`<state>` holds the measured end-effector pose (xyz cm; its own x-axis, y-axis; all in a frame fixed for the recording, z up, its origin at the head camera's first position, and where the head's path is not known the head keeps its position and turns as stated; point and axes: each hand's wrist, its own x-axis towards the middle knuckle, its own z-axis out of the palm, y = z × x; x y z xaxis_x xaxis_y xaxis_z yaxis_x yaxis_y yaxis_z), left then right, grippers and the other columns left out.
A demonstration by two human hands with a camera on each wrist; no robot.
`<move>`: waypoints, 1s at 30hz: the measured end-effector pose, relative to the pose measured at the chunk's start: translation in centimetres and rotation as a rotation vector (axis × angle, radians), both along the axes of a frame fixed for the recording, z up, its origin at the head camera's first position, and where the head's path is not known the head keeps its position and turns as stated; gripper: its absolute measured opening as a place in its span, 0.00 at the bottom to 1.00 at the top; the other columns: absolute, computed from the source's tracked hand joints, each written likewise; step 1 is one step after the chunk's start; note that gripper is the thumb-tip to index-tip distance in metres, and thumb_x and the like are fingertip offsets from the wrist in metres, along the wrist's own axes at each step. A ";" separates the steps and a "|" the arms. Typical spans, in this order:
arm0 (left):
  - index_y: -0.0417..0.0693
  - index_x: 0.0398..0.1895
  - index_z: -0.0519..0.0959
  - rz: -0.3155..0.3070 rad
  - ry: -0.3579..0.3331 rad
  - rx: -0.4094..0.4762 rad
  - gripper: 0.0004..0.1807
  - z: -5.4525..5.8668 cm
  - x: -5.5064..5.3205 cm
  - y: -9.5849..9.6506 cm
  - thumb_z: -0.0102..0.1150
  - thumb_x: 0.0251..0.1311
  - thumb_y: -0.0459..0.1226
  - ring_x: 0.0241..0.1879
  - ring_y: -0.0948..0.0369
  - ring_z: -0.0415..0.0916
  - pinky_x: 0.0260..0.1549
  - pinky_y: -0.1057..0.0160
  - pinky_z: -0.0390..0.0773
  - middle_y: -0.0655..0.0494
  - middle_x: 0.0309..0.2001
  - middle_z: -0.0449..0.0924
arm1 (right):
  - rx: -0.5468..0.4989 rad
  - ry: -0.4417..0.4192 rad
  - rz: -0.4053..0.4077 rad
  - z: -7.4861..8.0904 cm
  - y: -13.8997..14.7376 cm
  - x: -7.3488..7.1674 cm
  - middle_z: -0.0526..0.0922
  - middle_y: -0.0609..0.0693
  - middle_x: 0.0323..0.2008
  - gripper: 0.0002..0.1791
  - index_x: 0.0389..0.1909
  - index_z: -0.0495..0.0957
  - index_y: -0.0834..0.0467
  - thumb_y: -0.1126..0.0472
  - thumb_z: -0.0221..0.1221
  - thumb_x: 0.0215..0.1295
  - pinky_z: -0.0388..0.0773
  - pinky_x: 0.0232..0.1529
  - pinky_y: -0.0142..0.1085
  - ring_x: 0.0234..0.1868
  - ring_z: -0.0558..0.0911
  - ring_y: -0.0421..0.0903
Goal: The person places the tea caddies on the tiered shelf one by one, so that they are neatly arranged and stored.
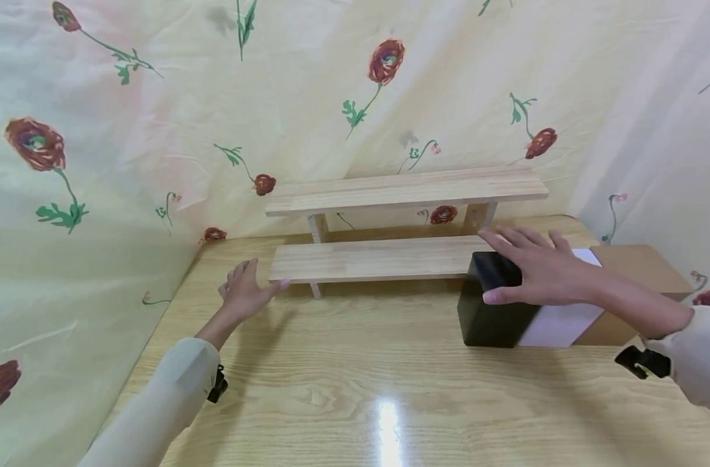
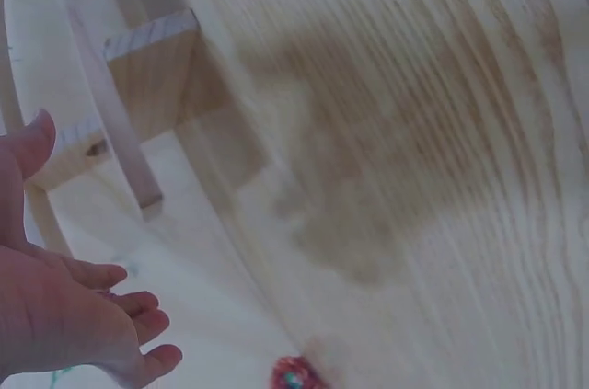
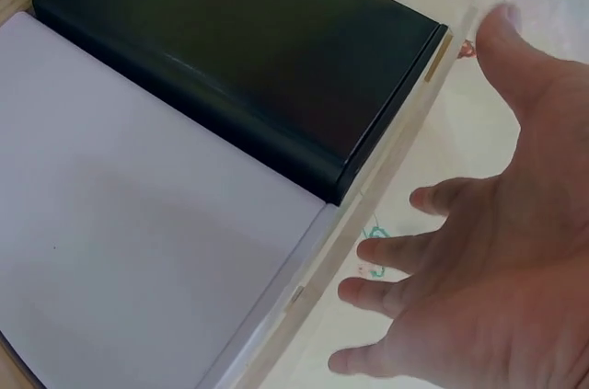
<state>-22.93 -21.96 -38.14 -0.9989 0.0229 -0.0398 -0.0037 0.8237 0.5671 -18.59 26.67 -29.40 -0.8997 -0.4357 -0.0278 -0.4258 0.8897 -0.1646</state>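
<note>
My left hand (image 1: 244, 295) hovers by the left end of a two-tier wooden shelf (image 1: 367, 259), its thumb near the lower board's front edge. The left wrist view shows the same hand (image 2: 69, 311) with relaxed fingers and nothing in them. Over the top of a black box (image 1: 486, 318) is my right hand (image 1: 548, 272), fingers spread. In the right wrist view that hand (image 3: 497, 260) stands apart from the black box (image 3: 239, 58) and holds nothing. A white box (image 1: 559, 324) stands against the black one, partly hidden by my right hand and forearm.
A brown cardboard box (image 1: 644, 263) stands to the right of the white one. The wooden tabletop (image 1: 331, 376) carries a bright light reflection near its front. Flower-patterned cloth (image 1: 308, 97) hangs behind the shelf and on both sides.
</note>
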 end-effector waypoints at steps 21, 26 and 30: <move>0.38 0.75 0.45 0.018 -0.025 0.089 0.52 -2.8 -1.1 0.2 0.59 0.60 0.57 0.70 0.34 0.39 0.60 0.30 0.38 0.32 0.73 0.43 | -0.129 -0.088 0.167 -1.3 -0.1 -0.4 0.60 0.67 0.68 0.60 0.72 0.55 0.62 0.47 0.76 0.41 0.46 0.59 0.68 0.67 0.58 0.65; 0.38 0.74 0.51 0.008 0.002 0.085 0.47 -3.2 -1.3 0.3 0.57 0.62 0.56 0.69 0.35 0.42 0.58 0.31 0.40 0.32 0.71 0.47 | -0.116 -0.079 0.168 -1.4 -0.1 -0.5 0.61 0.68 0.67 0.59 0.72 0.56 0.62 0.48 0.77 0.41 0.58 0.56 0.63 0.65 0.60 0.67; 0.38 0.73 0.53 0.005 0.016 0.089 0.44 -3.4 -1.3 0.3 0.56 0.64 0.55 0.68 0.35 0.42 0.57 0.31 0.41 0.31 0.71 0.48 | -0.116 -0.083 0.164 -1.5 -0.2 -0.5 0.62 0.67 0.66 0.59 0.72 0.56 0.61 0.48 0.77 0.41 0.61 0.55 0.63 0.65 0.61 0.67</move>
